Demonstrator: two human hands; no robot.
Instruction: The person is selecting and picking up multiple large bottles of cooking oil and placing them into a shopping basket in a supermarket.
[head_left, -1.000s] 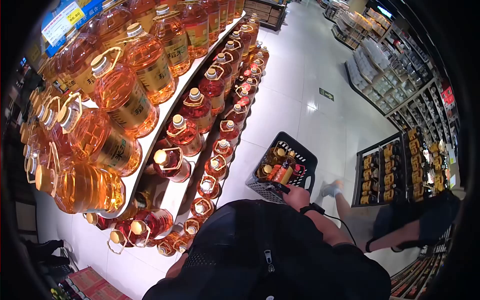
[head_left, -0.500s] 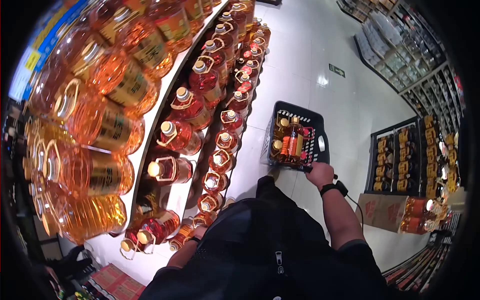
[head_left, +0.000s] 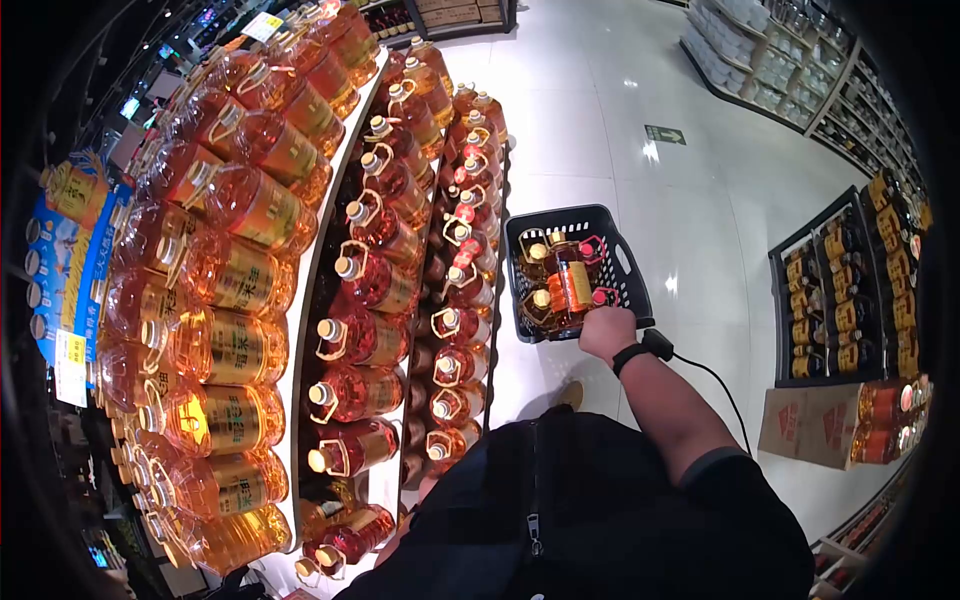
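One hand shows plainly: the right hand (head_left: 607,331), arm stretched forward and down with a dark band at the wrist, is closed on the near rim of a black basket (head_left: 625,262) that sits low over the white floor (head_left: 700,200). Several oil bottles (head_left: 565,285) lie inside it (orange labels up), just beside the curved shelf (head_left: 300,300) of bottled oil. Whether the left hand is open or closed cannot be told, since the dark torso hides it.

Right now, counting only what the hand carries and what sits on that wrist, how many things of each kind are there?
Basket, gripped by the right hand: 1
Oil bottles in it, as far as they show: 3
Wristband: 1
Total: 5
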